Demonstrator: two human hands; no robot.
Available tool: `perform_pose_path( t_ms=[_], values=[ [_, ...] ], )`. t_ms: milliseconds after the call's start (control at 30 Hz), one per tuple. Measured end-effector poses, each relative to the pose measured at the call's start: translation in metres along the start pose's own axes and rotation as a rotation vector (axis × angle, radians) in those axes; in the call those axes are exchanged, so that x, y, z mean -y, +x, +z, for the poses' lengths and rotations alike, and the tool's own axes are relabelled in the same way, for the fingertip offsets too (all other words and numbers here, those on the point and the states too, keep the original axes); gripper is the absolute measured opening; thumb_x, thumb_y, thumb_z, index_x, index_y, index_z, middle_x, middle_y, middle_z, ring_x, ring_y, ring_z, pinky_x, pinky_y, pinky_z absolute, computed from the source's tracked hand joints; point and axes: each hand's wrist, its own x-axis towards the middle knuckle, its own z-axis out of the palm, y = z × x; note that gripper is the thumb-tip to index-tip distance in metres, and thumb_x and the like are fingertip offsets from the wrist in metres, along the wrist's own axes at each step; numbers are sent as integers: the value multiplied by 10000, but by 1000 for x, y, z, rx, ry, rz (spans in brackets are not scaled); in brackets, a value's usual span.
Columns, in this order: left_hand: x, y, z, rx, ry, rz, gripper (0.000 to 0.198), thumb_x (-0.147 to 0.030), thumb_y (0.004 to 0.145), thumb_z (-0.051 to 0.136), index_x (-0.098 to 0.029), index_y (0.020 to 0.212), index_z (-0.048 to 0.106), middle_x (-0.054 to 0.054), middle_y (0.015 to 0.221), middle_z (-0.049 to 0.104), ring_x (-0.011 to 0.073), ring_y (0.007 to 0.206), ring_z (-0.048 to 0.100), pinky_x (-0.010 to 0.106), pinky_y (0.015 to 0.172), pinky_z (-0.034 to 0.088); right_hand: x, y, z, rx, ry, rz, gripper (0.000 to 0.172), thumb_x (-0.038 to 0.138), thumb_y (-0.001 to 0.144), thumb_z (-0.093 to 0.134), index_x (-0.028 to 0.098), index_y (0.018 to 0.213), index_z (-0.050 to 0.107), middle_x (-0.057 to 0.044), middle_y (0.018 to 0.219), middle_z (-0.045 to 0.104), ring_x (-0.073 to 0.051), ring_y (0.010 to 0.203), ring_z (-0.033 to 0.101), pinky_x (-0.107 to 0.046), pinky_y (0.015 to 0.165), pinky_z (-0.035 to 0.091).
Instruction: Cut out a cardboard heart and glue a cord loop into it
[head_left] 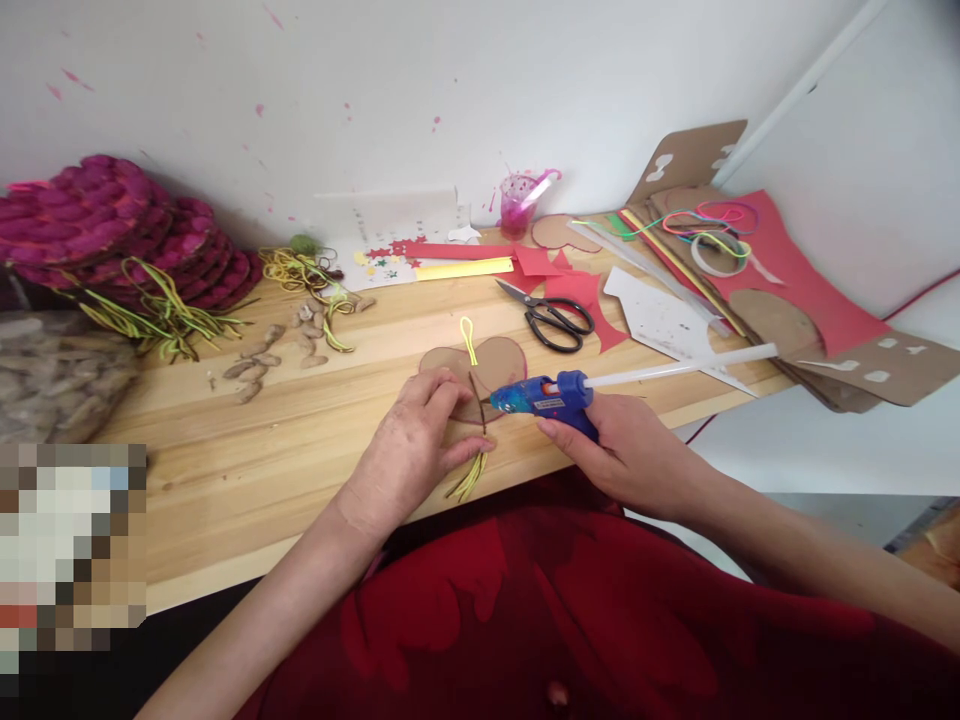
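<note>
A brown cardboard heart (501, 362) lies near the table's front edge. Across its middle runs a dark cord (481, 402), with a yellow loop (466, 338) at the far end and a yellow-green tassel (470, 478) at the near end. My left hand (411, 440) holds the heart's left side, its fingers bent over the cardboard and its thumb by the cord above the tassel. Wrapped round the handle of a blue glue gun (544, 397) is my right hand (626, 440). The gun's nozzle points left at the cord, and a long white glue stick (675, 370) sticks out behind.
Black scissors (559, 318) lie beyond the heart, beside red paper scraps (592, 295). Peanuts (259, 365) and tangled yellow cords (296, 270) are at left, near stacked magenta peanut-covered pieces (112, 220). Cardboard (832, 385) and a tape roll (720, 254) are at right.
</note>
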Motion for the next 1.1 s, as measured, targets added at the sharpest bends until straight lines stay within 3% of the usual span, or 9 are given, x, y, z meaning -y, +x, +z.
perform_pose_path(
  t_ms=[433,833,1100],
  values=[
    [1,0,0,6,-9,-1,439,-361,801,786,-202,1135,549,115,1214,574,279,1158,583,463,993,527,3,8,-1,-20,-77,-6,405,488,996,390,169,857,598,-109,720,661,-233,647,586,-311,596,307],
    [1,0,0,-2,0,8,449,-372,800,786,-201,1135,540,111,1199,581,273,1155,587,457,990,527,2,18,1,-68,-145,-27,451,516,1005,368,160,865,607,-130,774,676,-251,713,612,-319,609,314],
    [2,-1,1,-7,-10,-3,457,-365,795,792,-219,1139,528,103,1200,579,276,1154,592,468,991,526,2,10,-11,-59,-36,-22,408,509,969,443,192,741,563,-83,694,653,-204,625,564,-306,569,317]
  ],
)
